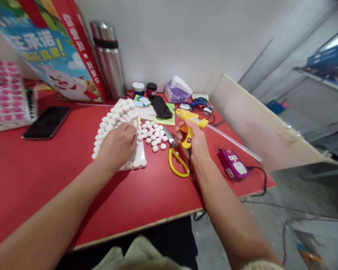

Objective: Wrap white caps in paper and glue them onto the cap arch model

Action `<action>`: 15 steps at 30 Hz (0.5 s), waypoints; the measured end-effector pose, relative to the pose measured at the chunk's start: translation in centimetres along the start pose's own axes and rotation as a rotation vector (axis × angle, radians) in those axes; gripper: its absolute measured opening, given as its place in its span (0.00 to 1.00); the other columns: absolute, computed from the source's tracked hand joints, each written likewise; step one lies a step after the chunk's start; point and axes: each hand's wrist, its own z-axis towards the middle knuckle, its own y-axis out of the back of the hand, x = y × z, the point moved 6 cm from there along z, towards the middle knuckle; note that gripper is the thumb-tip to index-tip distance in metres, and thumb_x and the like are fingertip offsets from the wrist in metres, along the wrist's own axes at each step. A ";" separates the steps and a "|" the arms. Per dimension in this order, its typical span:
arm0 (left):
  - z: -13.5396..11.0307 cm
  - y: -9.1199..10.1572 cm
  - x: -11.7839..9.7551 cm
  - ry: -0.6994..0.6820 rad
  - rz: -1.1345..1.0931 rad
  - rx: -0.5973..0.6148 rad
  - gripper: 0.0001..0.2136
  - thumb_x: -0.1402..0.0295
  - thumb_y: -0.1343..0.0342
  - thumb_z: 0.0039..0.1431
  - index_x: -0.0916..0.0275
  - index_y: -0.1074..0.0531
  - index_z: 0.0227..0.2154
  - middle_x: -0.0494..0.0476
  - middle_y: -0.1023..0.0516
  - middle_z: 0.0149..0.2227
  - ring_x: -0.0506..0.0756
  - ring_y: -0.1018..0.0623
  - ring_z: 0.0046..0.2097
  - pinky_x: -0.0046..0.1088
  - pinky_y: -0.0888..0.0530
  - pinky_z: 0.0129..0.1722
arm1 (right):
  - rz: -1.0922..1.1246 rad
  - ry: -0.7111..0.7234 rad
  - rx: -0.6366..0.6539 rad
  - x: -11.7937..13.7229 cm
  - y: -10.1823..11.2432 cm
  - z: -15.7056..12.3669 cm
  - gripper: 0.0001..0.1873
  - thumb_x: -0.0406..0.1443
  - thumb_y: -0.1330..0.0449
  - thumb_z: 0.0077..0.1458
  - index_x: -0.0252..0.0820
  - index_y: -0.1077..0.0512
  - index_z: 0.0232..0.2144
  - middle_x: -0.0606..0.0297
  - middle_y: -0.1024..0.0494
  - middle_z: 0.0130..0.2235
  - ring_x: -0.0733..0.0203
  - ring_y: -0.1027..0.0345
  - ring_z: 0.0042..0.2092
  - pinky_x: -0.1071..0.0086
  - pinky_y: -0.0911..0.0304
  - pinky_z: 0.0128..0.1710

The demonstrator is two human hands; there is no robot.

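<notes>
My right hand [198, 140] is wrapped round the handle of a yellow glue gun [193, 118], fingers at its orange trigger. A long translucent glue stick [233, 141] runs out of the gun's back, and its nozzle points left. My left hand [118, 144] is closed in a pinch above a white board [140, 150]; pale bits show at its fingertips, too small to name. Round white pieces [98, 143] line the board's curved left side, and a few sit along its lower edge. Loose white pieces [154, 137] lie in a group between my hands. Yellow-handled scissors [178, 165] rest beside the gun.
A steel thermos [109, 62] and a colourful box [62, 56] stand at the back left, near a phone [46, 122]. Behind the board are two small jars [151, 89], a black object [160, 107] and tissues [178, 92]. A purple power socket [233, 164] sits near the right edge.
</notes>
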 end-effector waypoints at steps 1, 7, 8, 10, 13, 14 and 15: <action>0.1 -0.2 -0.4 -0.001 0.021 0.026 0.10 0.71 0.51 0.68 0.67 0.24 0.35 0.68 0.22 0.38 0.63 0.21 0.42 0.37 0.24 0.37 | 0.004 -0.005 0.002 -0.1 0.0 0.0 0.14 0.44 0.31 0.48 0.41 0.28 0.29 0.68 0.23 0.25 0.70 0.37 0.21 0.75 0.42 0.19; 0.5 -1.4 -1.4 -0.003 0.076 0.119 0.08 0.70 0.47 0.67 0.69 0.24 0.38 0.72 0.21 0.44 0.64 0.19 0.44 0.35 0.26 0.33 | 0.002 -0.029 0.027 -0.5 -0.2 0.1 0.16 0.45 0.30 0.46 0.40 0.28 0.27 0.66 0.23 0.26 0.70 0.39 0.21 0.74 0.42 0.18; 0.5 -1.6 -1.3 0.002 0.086 0.125 0.09 0.71 0.48 0.67 0.69 0.24 0.38 0.73 0.21 0.45 0.64 0.19 0.43 0.35 0.27 0.32 | 0.004 -0.031 0.027 -0.5 -0.3 0.1 0.16 0.45 0.31 0.46 0.40 0.28 0.27 0.66 0.22 0.26 0.70 0.39 0.21 0.74 0.43 0.18; 0.4 -1.9 -1.0 0.014 0.100 0.127 0.11 0.71 0.52 0.68 0.70 0.25 0.39 0.73 0.20 0.46 0.63 0.19 0.39 0.35 0.29 0.30 | 0.007 -0.027 0.027 -0.5 -0.2 0.1 0.15 0.44 0.31 0.46 0.40 0.28 0.28 0.67 0.23 0.26 0.70 0.39 0.21 0.74 0.43 0.18; 0.3 -2.3 -0.7 0.017 0.114 0.124 0.14 0.70 0.56 0.70 0.69 0.24 0.38 0.72 0.20 0.44 0.62 0.19 0.35 0.35 0.32 0.27 | 0.010 -0.021 0.027 -0.5 -0.2 0.2 0.14 0.44 0.31 0.48 0.41 0.28 0.28 0.68 0.23 0.26 0.70 0.38 0.21 0.74 0.43 0.18; 0.3 -2.3 -0.8 0.010 0.119 0.120 0.15 0.70 0.56 0.70 0.69 0.24 0.38 0.71 0.19 0.43 0.62 0.19 0.34 0.35 0.33 0.26 | 0.007 -0.021 0.028 -0.5 -0.2 0.2 0.14 0.44 0.32 0.48 0.41 0.28 0.28 0.68 0.23 0.26 0.70 0.38 0.21 0.73 0.43 0.18; 0.3 -2.3 -0.8 0.006 0.124 0.116 0.16 0.70 0.57 0.70 0.68 0.24 0.37 0.71 0.19 0.42 0.62 0.19 0.34 0.35 0.33 0.26 | 0.002 -0.022 0.026 -0.5 -0.2 0.2 0.14 0.45 0.32 0.49 0.41 0.28 0.28 0.67 0.23 0.26 0.70 0.38 0.21 0.73 0.43 0.18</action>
